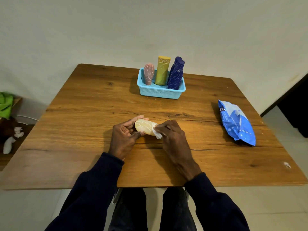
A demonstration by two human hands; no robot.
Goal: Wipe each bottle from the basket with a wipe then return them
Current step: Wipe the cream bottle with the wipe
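Two dark sleeves reached in over the near edge of the wooden surface. The left grip curled round one end of a cream bottle with white swirl markings and held it on its side just above the surface. The right grip pinched a white wipe and pressed it against the bottle's other end. Further right, well apart from both, a blue pack of wipes lay flat on the surface. Beyond the bottle, toward the far edge, stood a light blue basket. Inside it three bottles stood upright in a row: a pink bottle on the left, a yellow-green bottle in the middle and a dark blue bottle on the right.
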